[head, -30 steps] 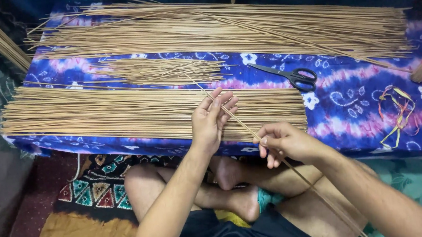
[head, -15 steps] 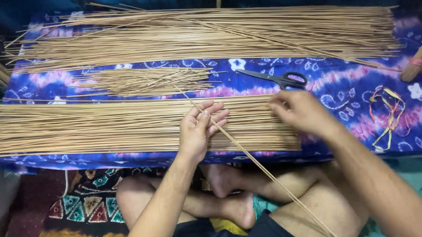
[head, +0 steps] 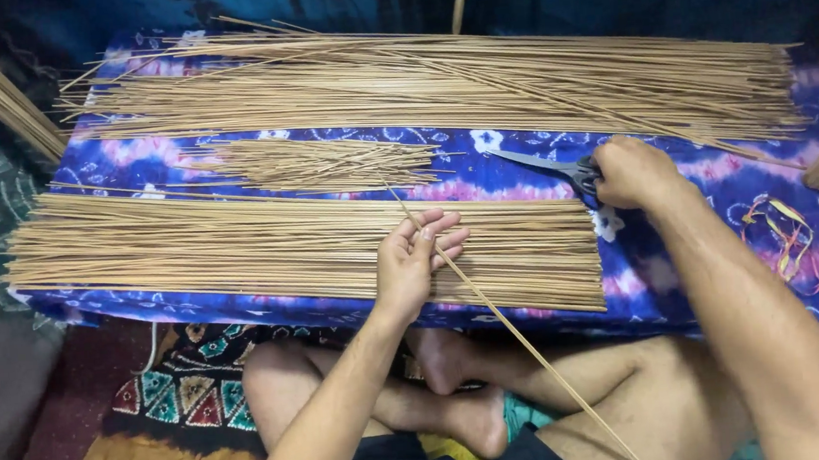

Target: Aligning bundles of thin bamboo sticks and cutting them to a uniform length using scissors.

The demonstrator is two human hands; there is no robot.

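Head view: left hand pinched one stick in narrow fingers; right hand closed on scissors. Holding the stick steady would likely help.

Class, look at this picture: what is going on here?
A person sits cross-legged at a low table covered in blue patterned cloth. The left hand holds one long thin stick across the near pile of sticks. The right hand rests on the scissors. More sticks lie behind.

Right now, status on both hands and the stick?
Left hand pinching one long stick. Right hand closed over scissors handles. Stick slants across the near stick pile; nothing blocking.
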